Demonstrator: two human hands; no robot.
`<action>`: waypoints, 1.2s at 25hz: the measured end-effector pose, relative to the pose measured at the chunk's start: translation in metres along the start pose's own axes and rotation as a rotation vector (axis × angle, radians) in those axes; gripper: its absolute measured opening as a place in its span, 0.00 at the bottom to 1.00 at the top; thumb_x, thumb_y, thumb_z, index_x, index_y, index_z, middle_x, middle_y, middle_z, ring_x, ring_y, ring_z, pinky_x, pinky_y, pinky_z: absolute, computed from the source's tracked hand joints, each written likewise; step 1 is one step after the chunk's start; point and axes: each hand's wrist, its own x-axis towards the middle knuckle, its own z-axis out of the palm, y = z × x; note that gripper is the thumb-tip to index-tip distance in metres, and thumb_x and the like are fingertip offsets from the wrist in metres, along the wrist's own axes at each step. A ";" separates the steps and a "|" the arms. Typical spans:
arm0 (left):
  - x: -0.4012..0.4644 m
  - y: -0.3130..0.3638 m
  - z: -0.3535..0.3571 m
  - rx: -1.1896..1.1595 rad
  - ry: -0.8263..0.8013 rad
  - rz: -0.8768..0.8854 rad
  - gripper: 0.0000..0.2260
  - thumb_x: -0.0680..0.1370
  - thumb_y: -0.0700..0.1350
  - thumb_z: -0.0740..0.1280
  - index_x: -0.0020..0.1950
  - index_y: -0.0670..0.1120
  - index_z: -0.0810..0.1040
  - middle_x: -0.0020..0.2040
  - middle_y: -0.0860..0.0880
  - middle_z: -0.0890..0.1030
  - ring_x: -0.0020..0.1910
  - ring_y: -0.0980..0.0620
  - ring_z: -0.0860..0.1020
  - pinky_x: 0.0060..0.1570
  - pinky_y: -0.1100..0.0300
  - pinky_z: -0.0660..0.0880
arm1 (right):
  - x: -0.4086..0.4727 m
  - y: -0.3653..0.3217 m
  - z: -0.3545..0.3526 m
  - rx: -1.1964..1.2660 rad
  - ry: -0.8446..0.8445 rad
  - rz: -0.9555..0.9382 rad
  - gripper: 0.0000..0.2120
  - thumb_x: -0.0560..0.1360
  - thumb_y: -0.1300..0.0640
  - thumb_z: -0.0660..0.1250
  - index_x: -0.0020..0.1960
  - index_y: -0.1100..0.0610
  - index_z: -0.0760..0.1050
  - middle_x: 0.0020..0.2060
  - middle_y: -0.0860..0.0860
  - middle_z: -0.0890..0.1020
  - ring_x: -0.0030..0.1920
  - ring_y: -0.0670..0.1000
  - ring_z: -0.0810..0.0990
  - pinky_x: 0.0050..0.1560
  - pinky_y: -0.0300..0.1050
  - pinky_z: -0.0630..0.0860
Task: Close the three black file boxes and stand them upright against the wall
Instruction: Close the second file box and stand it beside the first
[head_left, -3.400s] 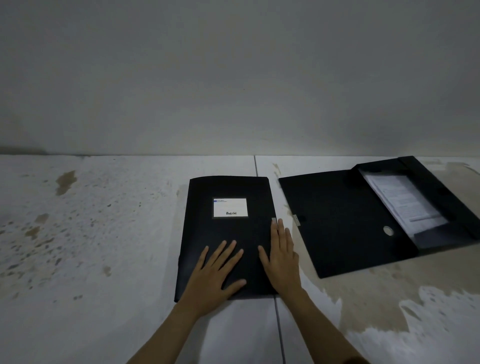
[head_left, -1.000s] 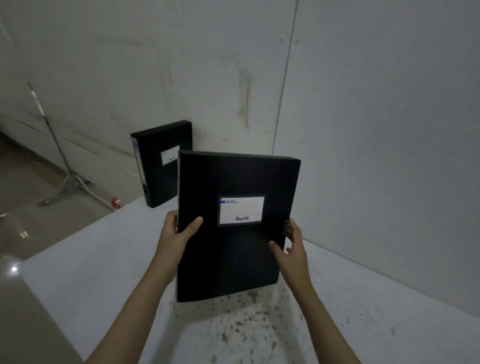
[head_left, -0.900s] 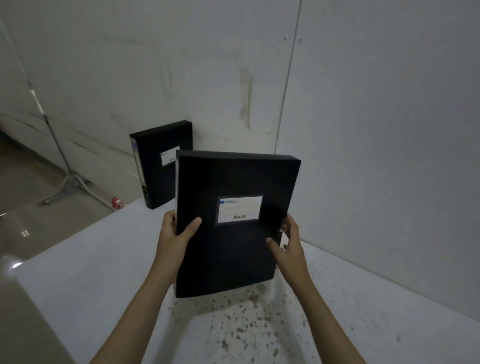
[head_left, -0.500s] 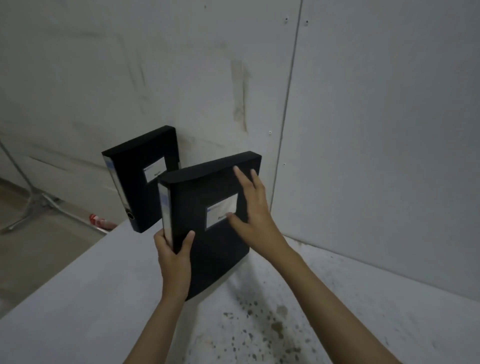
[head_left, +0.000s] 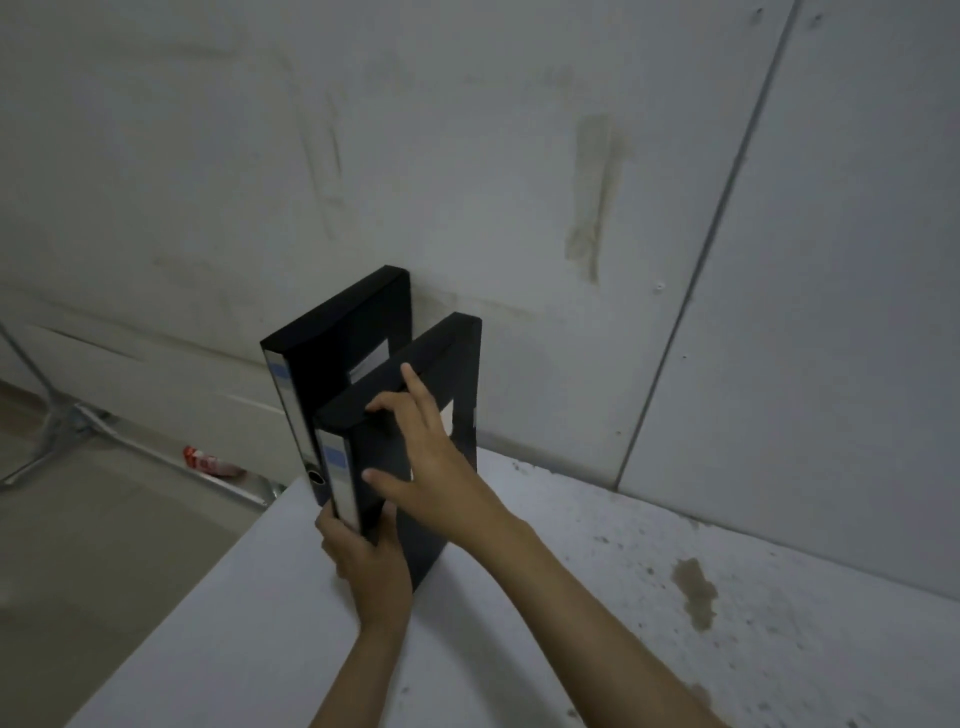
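Observation:
Two closed black file boxes stand upright side by side at the table's far left corner, their far ends at the wall. The first file box (head_left: 332, 343) is on the left, its grey spine facing me. The second file box (head_left: 447, 374) stands just to its right, almost touching it. My left hand (head_left: 371, 558) grips the bottom of the second box's spine. My right hand (head_left: 431, 462) rests on its top edge and right face, fingers spread. The third box is out of view.
The white table (head_left: 519, 623) has brown stains (head_left: 693, 590) on its right part and ends at a left edge beside the boxes. Below that edge are the floor, a metal stand's legs (head_left: 57, 431) and a small red object (head_left: 208, 460). The grey wall (head_left: 519, 182) runs behind.
The second box has swung from facing me to spine-first and moved left and back beside the first box. My right hand shifted from its label to its top edge.

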 end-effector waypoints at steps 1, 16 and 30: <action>0.010 -0.005 -0.001 0.016 0.002 0.009 0.22 0.75 0.36 0.65 0.67 0.40 0.62 0.63 0.36 0.69 0.62 0.37 0.69 0.60 0.40 0.71 | 0.007 0.001 0.007 -0.005 -0.011 -0.010 0.25 0.73 0.61 0.68 0.65 0.51 0.61 0.76 0.47 0.41 0.75 0.53 0.54 0.66 0.50 0.68; 0.092 -0.003 0.027 -0.022 -0.051 -0.051 0.40 0.74 0.36 0.67 0.76 0.48 0.43 0.78 0.43 0.45 0.77 0.44 0.48 0.74 0.45 0.55 | 0.088 0.038 0.027 0.068 0.005 -0.018 0.20 0.73 0.65 0.64 0.63 0.54 0.65 0.77 0.50 0.47 0.70 0.35 0.50 0.55 0.13 0.52; 0.111 -0.001 0.047 0.102 -0.048 -0.054 0.42 0.72 0.42 0.70 0.76 0.46 0.44 0.77 0.39 0.42 0.77 0.41 0.43 0.73 0.43 0.44 | 0.114 0.049 0.008 -0.107 -0.119 -0.013 0.31 0.72 0.68 0.63 0.69 0.45 0.57 0.77 0.47 0.43 0.40 0.38 0.73 0.34 0.39 0.74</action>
